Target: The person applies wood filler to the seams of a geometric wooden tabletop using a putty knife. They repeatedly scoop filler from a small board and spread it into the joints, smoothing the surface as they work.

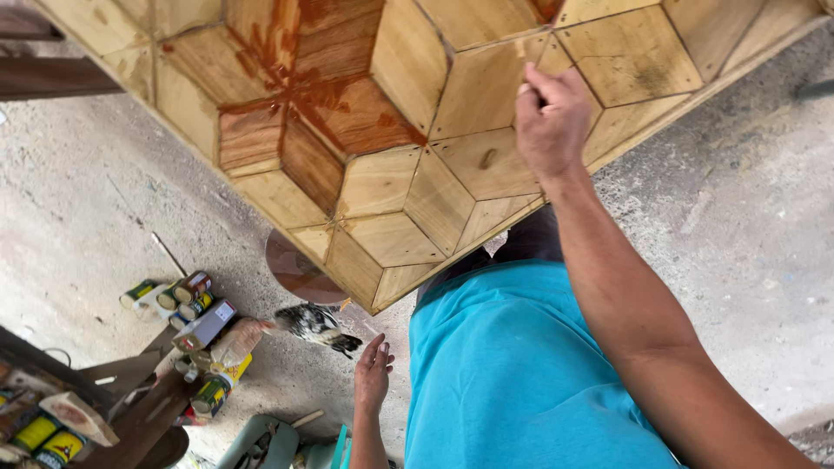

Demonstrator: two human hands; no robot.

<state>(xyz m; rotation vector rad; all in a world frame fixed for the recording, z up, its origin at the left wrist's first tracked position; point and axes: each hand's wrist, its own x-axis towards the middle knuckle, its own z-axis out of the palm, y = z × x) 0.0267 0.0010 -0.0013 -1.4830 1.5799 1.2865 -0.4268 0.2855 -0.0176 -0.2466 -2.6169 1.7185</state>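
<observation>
A large wooden panel (391, 182) inlaid with a cube pattern fills the top of the head view. Some of its pieces (339, 104) are stained reddish-brown and the rest are bare pale wood. My right hand (552, 117) rests on a bare section near the panel's right side, fingers curled together. Whether it holds anything small is hidden. My left hand (373, 373) hangs low beside my turquoise shirt (512, 373), fingers loosely apart and holding nothing, close above the concrete floor.
Several cans and bottles (195, 321) lie clustered on the concrete floor (95, 208) at lower left, beside dark wooden pieces (139, 408). A speckled chicken (317, 323) stands just under the panel's near corner. A round reddish disc (295, 265) lies beneath the panel.
</observation>
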